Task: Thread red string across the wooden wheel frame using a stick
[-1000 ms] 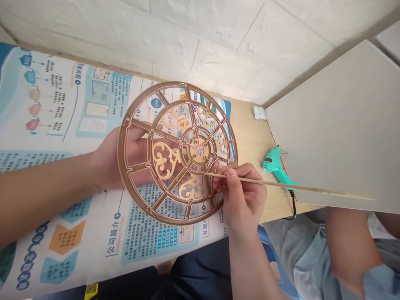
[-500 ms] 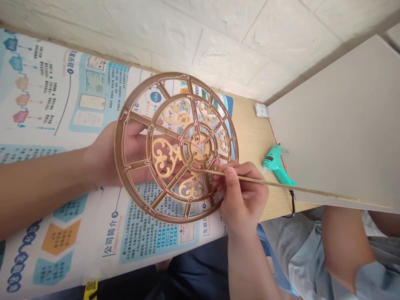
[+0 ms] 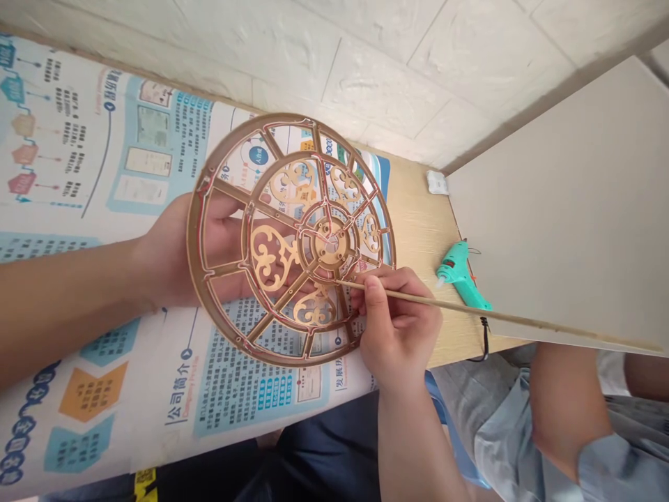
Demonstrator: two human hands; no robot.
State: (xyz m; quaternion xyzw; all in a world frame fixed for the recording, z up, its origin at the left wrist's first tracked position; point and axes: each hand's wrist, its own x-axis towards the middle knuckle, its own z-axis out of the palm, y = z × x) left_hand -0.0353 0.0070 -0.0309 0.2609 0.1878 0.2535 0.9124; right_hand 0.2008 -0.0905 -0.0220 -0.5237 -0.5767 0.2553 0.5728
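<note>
A round gold-brown openwork frame (image 3: 239, 258) with spokes, rings and scroll ornaments is held tilted above the printed sheet. Thin red and white wires run along its channels toward the hub. My left hand (image 3: 227, 240) supports the frame from behind, its fingers partly showing through the gaps. Between the thumb and fingers of my right hand (image 3: 400, 321) is a thin wooden stick (image 3: 470, 307). The stick's tip meets the frame close to the inner ring, just below the hub. Some of my right fingertips are hidden behind the thumb and the frame.
A teal glue gun (image 3: 463, 275) lies on the wooden table (image 3: 418, 230) at the right, beside a pale upright board (image 3: 564, 209). A small white block (image 3: 437, 183) sits near the wall. Another person's arm (image 3: 567, 404) shows at lower right.
The whole view has shifted slightly, so frame and hands appear a little further left and higher. The stick's tip stays by the inner ring, and both hands keep their holds.
</note>
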